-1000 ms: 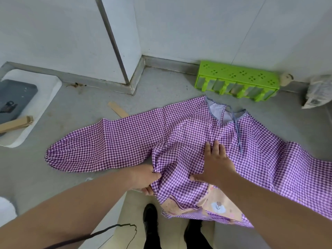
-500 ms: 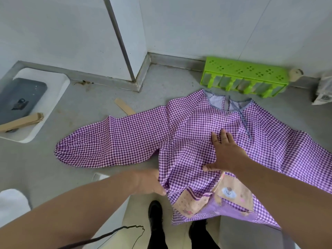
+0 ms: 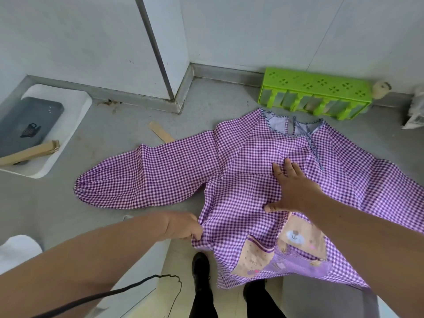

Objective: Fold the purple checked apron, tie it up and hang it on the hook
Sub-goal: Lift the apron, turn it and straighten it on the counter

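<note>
The purple checked apron (image 3: 241, 171) lies spread flat on the grey counter (image 3: 206, 106), filling the middle and right of the frame, one sleeve stretched out toward the left and its neckline with a thin blue tie (image 3: 308, 140) pointing to the upper right. Its lower hem, with a bear-print pocket (image 3: 298, 239), hangs over the counter's near edge at the lower centre. The left hand (image 3: 183, 227), at lower centre, pinches the apron's side edge, fingers curled on the cloth. The right hand (image 3: 290, 187), just right of centre, presses flat on the apron's chest, fingers straight and spread, thumb out to the side. A green plastic rack (image 3: 316, 95) stands against the wall at upper right, just behind the neckline and not touching it. A wooden stick (image 3: 160, 131) lies above the sleeve, its end tucked under the cloth. At the far left a white tray (image 3: 68, 115) holds a dark grey slab (image 3: 27, 125) and a strip of cardboard (image 3: 29, 152). Black shoes (image 3: 202, 271) show below the counter edge at the bottom.
</note>
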